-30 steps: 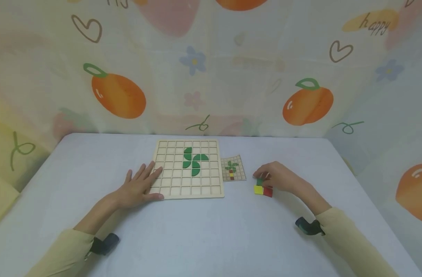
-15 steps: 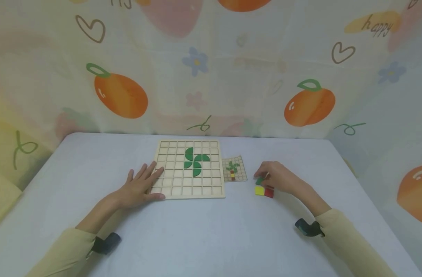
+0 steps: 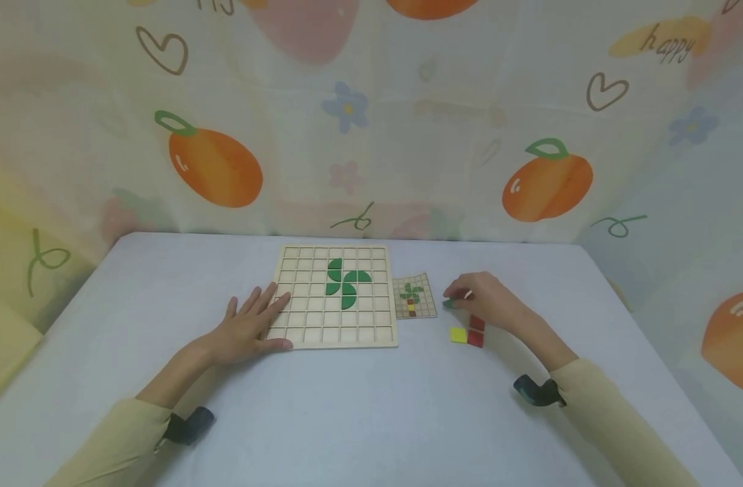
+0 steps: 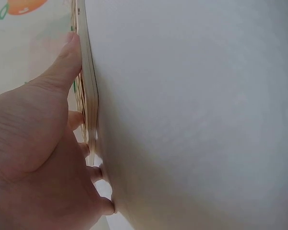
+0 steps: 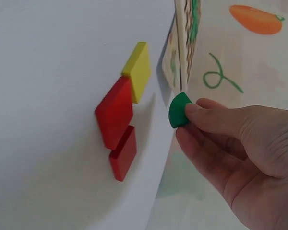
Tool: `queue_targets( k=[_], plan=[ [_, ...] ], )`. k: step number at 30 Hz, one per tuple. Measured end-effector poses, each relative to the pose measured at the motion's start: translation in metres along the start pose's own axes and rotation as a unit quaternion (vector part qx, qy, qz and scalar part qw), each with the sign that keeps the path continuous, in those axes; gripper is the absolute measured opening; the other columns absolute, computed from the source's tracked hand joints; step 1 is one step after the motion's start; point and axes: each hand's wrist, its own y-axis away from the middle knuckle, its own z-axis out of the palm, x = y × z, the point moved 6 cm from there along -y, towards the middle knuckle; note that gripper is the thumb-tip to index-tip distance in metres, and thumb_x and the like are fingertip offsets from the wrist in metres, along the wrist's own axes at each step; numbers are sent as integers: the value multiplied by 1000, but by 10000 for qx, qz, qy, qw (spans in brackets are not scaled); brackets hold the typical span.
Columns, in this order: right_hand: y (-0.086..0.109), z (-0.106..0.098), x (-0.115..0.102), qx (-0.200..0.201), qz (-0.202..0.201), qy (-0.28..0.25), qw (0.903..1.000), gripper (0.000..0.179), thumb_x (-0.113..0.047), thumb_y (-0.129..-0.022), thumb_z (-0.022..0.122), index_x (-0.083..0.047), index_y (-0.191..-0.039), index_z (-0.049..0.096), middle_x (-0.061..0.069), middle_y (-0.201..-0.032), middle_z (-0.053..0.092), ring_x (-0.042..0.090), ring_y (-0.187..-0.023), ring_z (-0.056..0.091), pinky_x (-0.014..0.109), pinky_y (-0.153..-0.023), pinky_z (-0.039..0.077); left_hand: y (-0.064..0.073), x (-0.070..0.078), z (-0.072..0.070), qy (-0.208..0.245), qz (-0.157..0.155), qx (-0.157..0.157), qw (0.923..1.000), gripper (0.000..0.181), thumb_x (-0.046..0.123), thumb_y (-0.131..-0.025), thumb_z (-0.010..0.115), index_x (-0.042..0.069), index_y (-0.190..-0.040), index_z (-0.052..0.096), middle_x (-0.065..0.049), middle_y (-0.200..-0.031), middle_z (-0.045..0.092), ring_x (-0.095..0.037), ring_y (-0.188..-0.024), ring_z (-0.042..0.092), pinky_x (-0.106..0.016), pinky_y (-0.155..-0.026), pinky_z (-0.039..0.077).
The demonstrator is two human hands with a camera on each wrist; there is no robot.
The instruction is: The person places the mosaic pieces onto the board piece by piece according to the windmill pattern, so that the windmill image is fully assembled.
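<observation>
My right hand (image 3: pixel 484 297) pinches a green quarter-circle tile (image 5: pixel 179 110) between thumb and fingers, above the tabletop. Below it lie a yellow square tile (image 3: pixel 458 335) and two red square tiles (image 5: pixel 116 112), close together. With fingers spread, my left hand (image 3: pixel 243 331) rests on the left edge of a wooden grid board (image 3: pixel 310 336), its thumb (image 4: pixel 67 60) along the near side. Several green quarter-circle tiles (image 3: pixel 348 301) form a pinwheel on the board. A small pattern card (image 3: pixel 429 308) at the board's right side shows a green pinwheel above a red and yellow stem.
A white-covered table (image 3: pixel 359 419) holds everything. Behind it hangs a curtain (image 3: pixel 408 169) printed with oranges, hearts and flowers. A dark strap device (image 3: pixel 537 391) sits on the right wrist, another band (image 3: pixel 189 426) on the left.
The right hand has lifted the green tile off the spot by the yellow tile and moved it slightly left and away, uncovering a second red tile. The left hand stays on the board.
</observation>
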Motion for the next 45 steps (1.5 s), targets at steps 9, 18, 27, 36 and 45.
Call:
queue_targets(
  k=[9,18,27,36,45],
  plan=[
    [-8,-9,-15,405,-229,23,9989,21,-2,-87,72,-3,-109,74,6,-100,72,21,-91,66,39,-86,56,0,-2,1,12,-7,-8,10000,95,56,-88,64,6,-156,21,-25,-161,4,-51,-145,-2,-72,-106,-8],
    [-17,-7,-28,798,-765,-299,9934,19,-2,-86,74,-3,-104,75,5,-99,73,19,-89,67,36,-83,57,-2,-2,2,10,7,-14,10000,95,56,-88,64,6,-156,21,-25,-161,3,-51,-145,-2,-72,-106,-8],
    [-30,2,-45,759,-904,-507,9917,19,0,-85,74,-4,-103,75,4,-97,72,17,-87,65,33,-81,56,-1,0,2,21,-2,-12,10000,94,56,-88,63,6,-156,21,-25,-161,4,-51,-145,-2,-72,-107,-9],
    [-45,12,-69,807,-1191,-768,9866,16,-2,-86,73,-5,-102,75,2,-95,72,16,-86,65,30,-80,56,0,0,1,3,-53,-4,10000,94,54,-88,64,5,-156,21,-25,-161,3,-50,-145,-2,-71,-107,-9],
    [-57,22,-88,731,-1301,-993,9838,14,-3,-87,73,-3,-101,74,4,-96,72,16,-87,66,27,-79,56,1,-1,1,15,-28,17,10000,93,55,-89,63,6,-156,21,-24,-162,4,-50,-145,-2,-71,-107,-8]
  ],
)
